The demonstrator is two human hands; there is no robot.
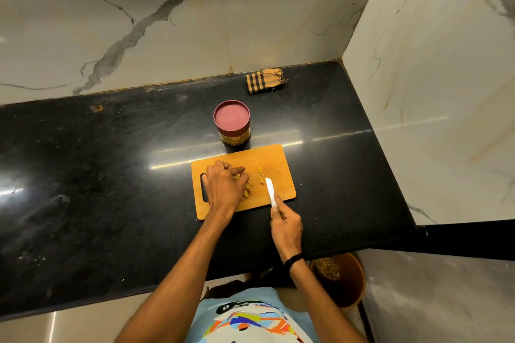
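Left hand [224, 186] lay curled over thin yellow strips [247, 191] at frame centre, pinning them to the board [276, 159]; a few more lay just to the right. Right hand [287, 227] gripped a white knife [271, 191], its blade over the board. The orange board sat on a glossy black desk [111, 175], with a red-lidded jar [232, 122] just behind it. A striped cloth [264, 81] lay by the veined marble wall [167, 22].

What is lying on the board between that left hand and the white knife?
A few thin yellow-orange strips lie loose on the cutting board between the left hand and the white knife, as the head view shows.
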